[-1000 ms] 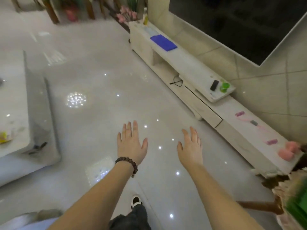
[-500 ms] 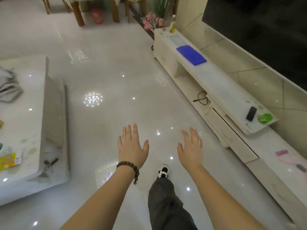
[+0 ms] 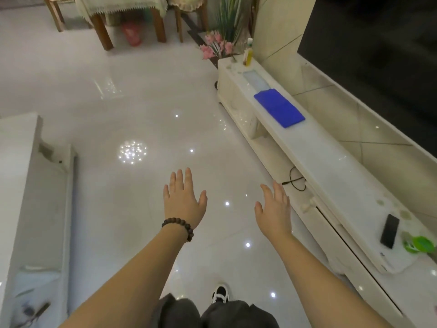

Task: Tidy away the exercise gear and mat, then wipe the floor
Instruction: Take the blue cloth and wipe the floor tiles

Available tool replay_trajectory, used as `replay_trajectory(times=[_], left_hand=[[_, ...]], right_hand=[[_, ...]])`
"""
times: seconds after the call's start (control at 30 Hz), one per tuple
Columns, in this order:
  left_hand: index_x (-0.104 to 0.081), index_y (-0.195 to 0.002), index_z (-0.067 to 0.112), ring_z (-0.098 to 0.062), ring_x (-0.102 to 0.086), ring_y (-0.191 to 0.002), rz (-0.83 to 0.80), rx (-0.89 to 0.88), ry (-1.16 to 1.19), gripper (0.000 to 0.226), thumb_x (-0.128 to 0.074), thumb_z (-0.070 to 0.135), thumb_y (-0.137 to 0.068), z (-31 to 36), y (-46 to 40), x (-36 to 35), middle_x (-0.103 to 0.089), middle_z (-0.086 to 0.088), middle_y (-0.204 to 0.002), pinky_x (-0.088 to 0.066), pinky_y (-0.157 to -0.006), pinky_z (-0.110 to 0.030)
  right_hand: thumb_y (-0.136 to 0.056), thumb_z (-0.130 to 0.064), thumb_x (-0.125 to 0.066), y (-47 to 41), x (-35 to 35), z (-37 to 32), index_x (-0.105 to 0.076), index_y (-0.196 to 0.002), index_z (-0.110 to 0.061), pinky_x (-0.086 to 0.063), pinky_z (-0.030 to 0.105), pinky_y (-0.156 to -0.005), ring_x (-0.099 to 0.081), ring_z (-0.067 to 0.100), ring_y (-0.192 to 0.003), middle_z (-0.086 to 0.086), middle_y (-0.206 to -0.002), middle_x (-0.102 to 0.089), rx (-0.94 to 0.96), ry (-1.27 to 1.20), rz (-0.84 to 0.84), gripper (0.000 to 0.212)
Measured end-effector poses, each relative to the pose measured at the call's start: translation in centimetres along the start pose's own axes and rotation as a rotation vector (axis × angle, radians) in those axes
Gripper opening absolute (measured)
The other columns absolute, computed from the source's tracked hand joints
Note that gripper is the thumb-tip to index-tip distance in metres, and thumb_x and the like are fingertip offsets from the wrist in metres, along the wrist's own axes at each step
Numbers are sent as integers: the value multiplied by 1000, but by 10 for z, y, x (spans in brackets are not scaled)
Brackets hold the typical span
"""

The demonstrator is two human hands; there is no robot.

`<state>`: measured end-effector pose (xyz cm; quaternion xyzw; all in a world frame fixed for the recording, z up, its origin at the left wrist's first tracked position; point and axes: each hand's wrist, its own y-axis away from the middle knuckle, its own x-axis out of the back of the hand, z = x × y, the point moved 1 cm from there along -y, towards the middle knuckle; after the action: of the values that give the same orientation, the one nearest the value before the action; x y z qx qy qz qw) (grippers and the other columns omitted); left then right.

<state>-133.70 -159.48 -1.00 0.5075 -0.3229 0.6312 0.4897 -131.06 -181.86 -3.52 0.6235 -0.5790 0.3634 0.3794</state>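
Reaching forward over the glossy white floor (image 3: 142, 102), the left hand (image 3: 184, 202) and the right hand (image 3: 274, 209) are both released, fingers straight and spread, holding nothing. A dark bead bracelet (image 3: 178, 227) circles the left wrist. To the right, a long white TV cabinet (image 3: 331, 166) runs along the wall, and a folded blue cloth (image 3: 279, 107) lies flat on its top near the far end. Nearer on the same top sit a black phone (image 3: 389, 231) and a green lid (image 3: 419, 243) just beside it. A yellow bottle (image 3: 248, 53) stands upright at the far end. One black-and-white shoe (image 3: 220, 293) shows below.
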Motion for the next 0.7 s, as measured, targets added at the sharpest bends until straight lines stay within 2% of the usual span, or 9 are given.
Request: replay_trajectory(times=[0.17, 0.47, 0.7], left_hand=[[0, -153, 16, -23, 1, -148, -3, -57, 15, 73, -33, 49, -97, 29, -97, 2, -4, -7, -161, -5, -120, -42], [2, -153, 17, -23, 3, -148, -73, -174, 0, 71, -30, 49, -98, 59, -320, -16, -2, -6, -161, -4, -120, -42], [2, -153, 17, -24, 0, -148, -154, -373, -69, 70, -31, 46, -99, 87, -520, 3, -3, -8, -161, -8, -120, -42]], right_hand=[[-95, -20, -49, -98, 3, -10, -35, -145, -17, -13, 43, -118, -3, 23, -147, 8, -159, -13, -18, -8, 0, 51], [-90, -14, -56, -291, -26, -21, -44, -140, -12, -20, 49, -116, -18, 33, -144, 16, -154, -25, -132, 19, 67, 51], [-97, -24, -47, -445, -24, -51, -35, -144, -18, -15, 40, -119, -9, 25, -147, 10, -158, -16, -285, 55, 96, 49]])
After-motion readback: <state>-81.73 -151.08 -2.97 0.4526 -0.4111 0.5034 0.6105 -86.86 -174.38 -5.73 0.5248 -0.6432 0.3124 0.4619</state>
